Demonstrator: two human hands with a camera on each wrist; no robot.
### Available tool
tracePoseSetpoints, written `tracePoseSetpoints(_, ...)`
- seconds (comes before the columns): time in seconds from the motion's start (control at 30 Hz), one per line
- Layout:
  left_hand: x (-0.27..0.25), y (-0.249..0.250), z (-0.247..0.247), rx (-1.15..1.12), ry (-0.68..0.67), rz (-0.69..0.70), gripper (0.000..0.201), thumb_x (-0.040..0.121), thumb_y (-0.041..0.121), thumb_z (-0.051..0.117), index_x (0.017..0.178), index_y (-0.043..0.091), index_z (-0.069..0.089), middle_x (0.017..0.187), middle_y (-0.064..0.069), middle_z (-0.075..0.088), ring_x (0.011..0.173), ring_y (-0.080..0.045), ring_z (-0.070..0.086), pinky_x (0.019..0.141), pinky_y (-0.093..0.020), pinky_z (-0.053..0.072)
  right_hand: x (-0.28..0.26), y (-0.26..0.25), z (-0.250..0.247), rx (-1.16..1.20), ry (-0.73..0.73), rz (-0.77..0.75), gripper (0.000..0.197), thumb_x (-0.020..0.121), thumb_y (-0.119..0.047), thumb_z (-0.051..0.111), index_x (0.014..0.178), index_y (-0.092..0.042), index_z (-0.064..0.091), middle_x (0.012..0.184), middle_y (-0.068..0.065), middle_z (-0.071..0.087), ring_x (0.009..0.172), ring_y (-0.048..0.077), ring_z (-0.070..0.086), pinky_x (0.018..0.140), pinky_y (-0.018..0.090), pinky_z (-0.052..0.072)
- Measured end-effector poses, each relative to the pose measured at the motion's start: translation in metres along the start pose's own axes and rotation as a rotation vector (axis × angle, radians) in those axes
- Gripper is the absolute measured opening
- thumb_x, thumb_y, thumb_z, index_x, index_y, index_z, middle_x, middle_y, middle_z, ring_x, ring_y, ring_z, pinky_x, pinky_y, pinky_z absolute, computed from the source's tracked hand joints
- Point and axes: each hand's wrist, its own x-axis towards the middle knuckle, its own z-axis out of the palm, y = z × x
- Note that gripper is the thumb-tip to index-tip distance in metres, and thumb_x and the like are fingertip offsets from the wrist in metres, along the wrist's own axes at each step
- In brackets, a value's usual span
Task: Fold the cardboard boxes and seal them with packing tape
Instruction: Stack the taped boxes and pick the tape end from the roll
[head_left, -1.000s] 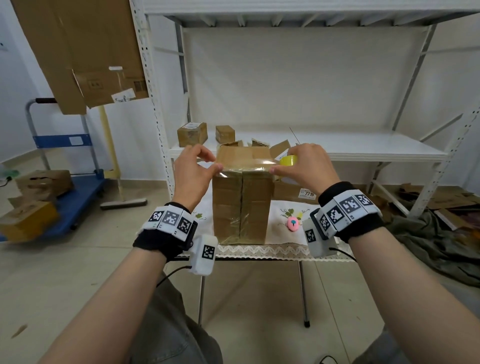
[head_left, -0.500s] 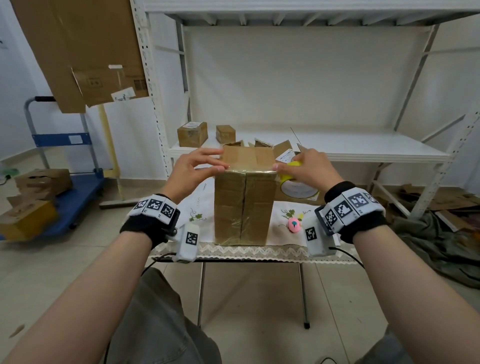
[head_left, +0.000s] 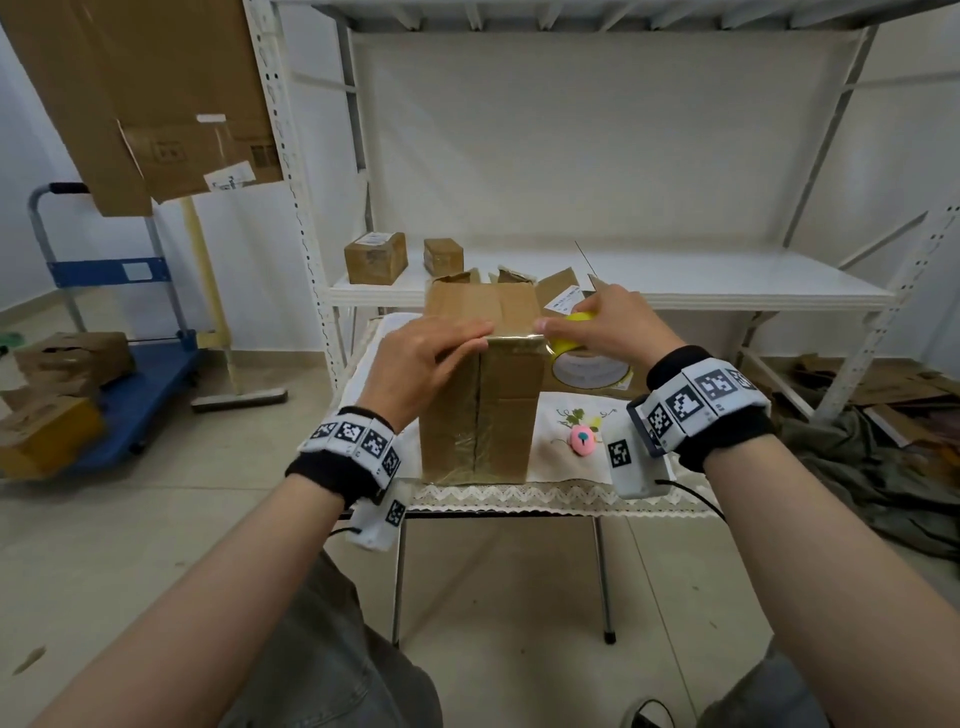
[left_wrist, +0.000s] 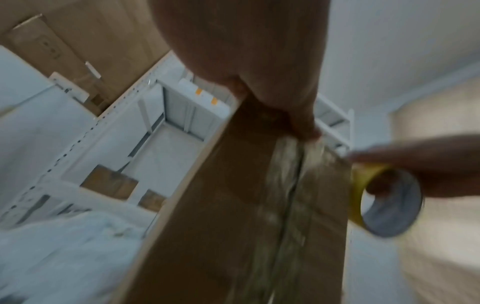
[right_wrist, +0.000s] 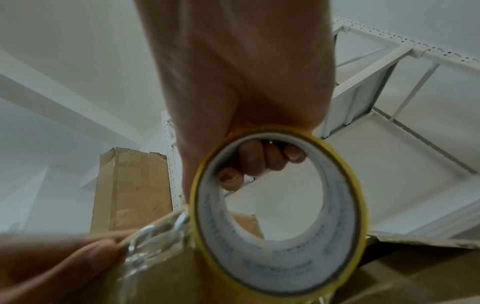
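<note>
A tall brown cardboard box (head_left: 478, 410) stands upright on the small table, with clear tape over its front seam. My left hand (head_left: 426, 358) lies flat over the box's near top edge, fingers straight, pressing the tape strip (right_wrist: 155, 236) down. My right hand (head_left: 608, 327) grips the yellow tape roll (head_left: 587, 358) at the box's top right corner, fingers hooked through its core (right_wrist: 254, 160). The strip runs from the roll (right_wrist: 278, 216) across the top edge to my left fingertips. The left wrist view is blurred but shows the box front (left_wrist: 233, 226) and the roll (left_wrist: 387, 201).
A white lace-edged cloth covers the table (head_left: 566, 493); a pink toy (head_left: 583, 440) lies right of the box. An opened box (head_left: 561, 296) sits behind. Two small boxes (head_left: 375, 258) stand on the white shelf. A blue trolley (head_left: 130, 384) with boxes is at the left, cardboard scraps (head_left: 893, 384) at the right.
The left hand came down from holding the strip above the box to lying flat on the top edge. The right hand drew the roll down past the box's right corner.
</note>
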Motion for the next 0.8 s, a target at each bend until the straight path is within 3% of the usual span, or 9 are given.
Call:
tracePoseSetpoints(0.1,-0.001,-0.005,-0.006,0.161,-0.055,0.079,0.038,0.102,0.042,0.047,0.132,0.026,0.064,0.127,0.007,0.068,0.116,-0.012,0.065,0.096,-0.03,0.052,-0.003,0.003,0.004,0.058,0.016,-0.013,0.058,0.082,-0.061,0.071,0.065,-0.007,0.056,0.071,0.024,0.052,0.077,0.033,0.056,0.064,0.033,0.037)
tracePoseSetpoints(0.2,0.02,0.004,-0.019,0.318,-0.206,0.065,0.047,0.101,0.055,0.037,0.134,0.032,0.061,0.133,0.008,0.064,0.122,-0.016,0.062,0.096,-0.042,0.055,-0.003,0.005,0.007,0.031,0.051,-0.052,0.065,0.089,-0.061,0.063,0.06,-0.003,0.055,0.08,0.028,0.064,0.09,0.037,0.063,0.074,0.036,0.048)
tracePoseSetpoints(0.27,0.037,0.015,-0.018,0.298,-0.296,0.106,0.053,0.096,0.061,0.039,0.133,0.03,0.063,0.138,0.005,0.061,0.131,-0.018,0.054,0.112,-0.043,0.042,-0.002,0.007,0.007,0.009,0.052,-0.065,0.065,0.096,-0.055,0.055,0.073,0.006,0.063,0.076,0.028,0.06,0.077,0.035,0.06,0.068,0.037,0.045)
tracePoseSetpoints(0.33,0.055,0.029,-0.01,0.113,-0.355,0.089,0.059,0.087,0.065,0.049,0.127,0.027,0.067,0.137,0.002,0.061,0.131,-0.014,0.054,0.117,-0.041,0.037,-0.003,0.006,0.007,0.011,0.054,-0.072,0.055,0.102,-0.042,0.049,0.069,0.002,0.054,0.065,0.018,0.049,0.062,0.027,0.046,0.06,0.038,0.034)
tracePoseSetpoints(0.43,0.078,0.05,0.001,-0.173,-0.386,-0.113,0.059,0.072,0.06,0.072,0.123,0.03,0.069,0.121,0.002,0.072,0.106,-0.008,0.067,0.094,-0.026,0.055,-0.005,0.005,0.005,0.089,0.071,-0.035,0.043,0.105,-0.033,0.041,0.075,-0.007,0.056,0.063,0.005,0.045,0.057,0.018,0.037,0.055,0.033,0.028)
tracePoseSetpoints(0.53,0.094,0.054,0.014,-0.341,-0.516,-0.174,0.06,0.07,0.031,0.088,0.125,0.023,0.066,0.114,0.007,0.072,0.097,0.008,0.064,0.085,-0.009,0.051,-0.005,0.013,0.002,0.084,0.111,-0.065,0.04,0.102,-0.032,0.042,0.077,-0.007,0.063,0.067,0.004,0.051,0.063,0.019,0.042,0.058,0.034,0.031)
tracePoseSetpoints(0.63,0.109,0.051,0.022,-0.376,-0.628,-0.153,0.037,0.079,0.026,0.083,0.113,0.022,0.071,0.102,0.007,0.073,0.093,0.003,0.066,0.081,-0.016,0.051,-0.002,0.021,-0.006,0.089,0.194,-0.119,0.025,0.09,-0.03,0.06,0.073,-0.01,0.06,0.067,0.0,0.052,0.068,0.017,0.045,0.062,0.033,0.034)
tracePoseSetpoints(0.7,0.121,0.049,0.024,-0.36,-0.735,-0.128,0.022,0.088,0.022,0.075,0.109,0.027,0.071,0.103,-0.002,0.073,0.093,-0.01,0.066,0.084,-0.033,0.052,-0.001,0.021,-0.01,0.146,0.217,-0.165,0.021,0.083,-0.025,0.07,0.085,-0.011,0.055,0.077,0.001,0.054,0.071,0.016,0.047,0.063,0.035,0.037)
tracePoseSetpoints(0.8,0.13,0.046,0.031,-0.333,-0.844,-0.085,0.019,0.087,0.033,0.074,0.106,0.034,0.072,0.101,-0.014,0.068,0.087,-0.022,0.06,0.085,-0.046,0.049,0.0,0.024,-0.013,0.242,0.243,-0.199,0.026,0.086,-0.024,0.069,0.096,-0.012,0.047,0.08,0.001,0.049,0.069,0.012,0.043,0.063,0.029,0.036)
